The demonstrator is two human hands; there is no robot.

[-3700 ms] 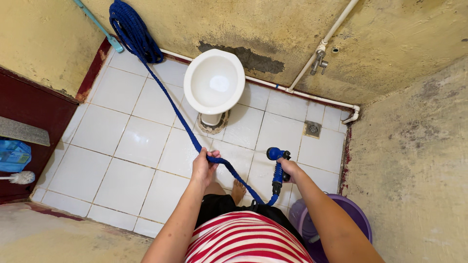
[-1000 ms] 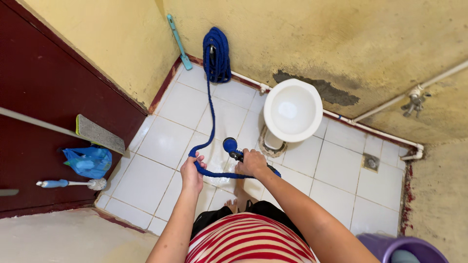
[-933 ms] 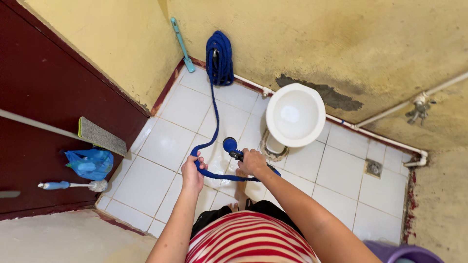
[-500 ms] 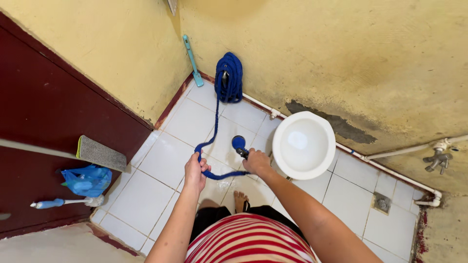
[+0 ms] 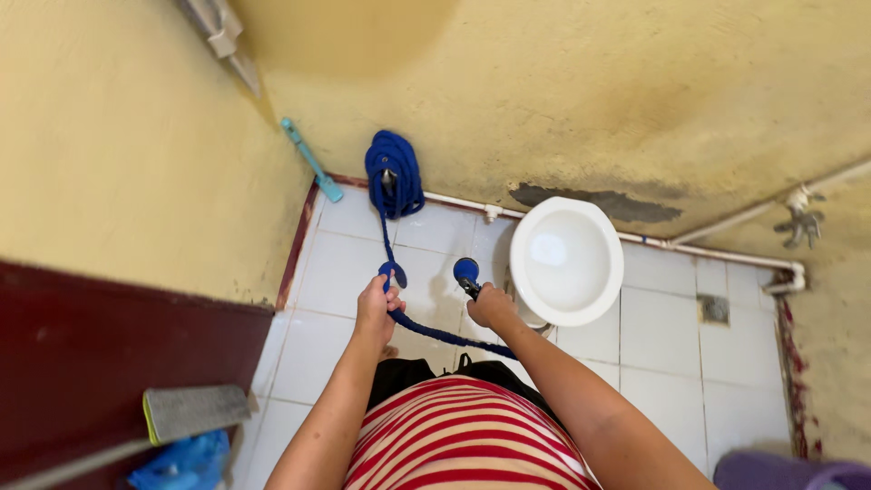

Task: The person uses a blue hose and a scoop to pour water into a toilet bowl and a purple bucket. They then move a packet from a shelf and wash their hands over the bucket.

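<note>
My left hand (image 5: 376, 307) grips a blue fabric hose (image 5: 388, 243) that runs across the white tiles up to a coiled bundle (image 5: 393, 172) hanging on the yellow wall. My right hand (image 5: 493, 307) holds the blue spray nozzle (image 5: 466, 272) at the hose's other end, its head pointing toward the far wall. Between my hands the hose sags in a short loop (image 5: 445, 334) over my lap. Just right of my right hand sits a white toilet bowl (image 5: 566, 260).
A light blue long-handled brush (image 5: 310, 161) leans in the corner. White pipes (image 5: 717, 247) with a tap (image 5: 800, 218) run along the right wall, above a floor drain (image 5: 714, 309). A dark red door (image 5: 91, 363), grey pad (image 5: 195, 411), blue bag (image 5: 181, 465) and purple bucket (image 5: 789, 474) lie low.
The view has swung from the drain side toward the left corner. My right hand brought the nozzle from the right across to beside the toilet, close to my left hand, and the hose loop shortened.
</note>
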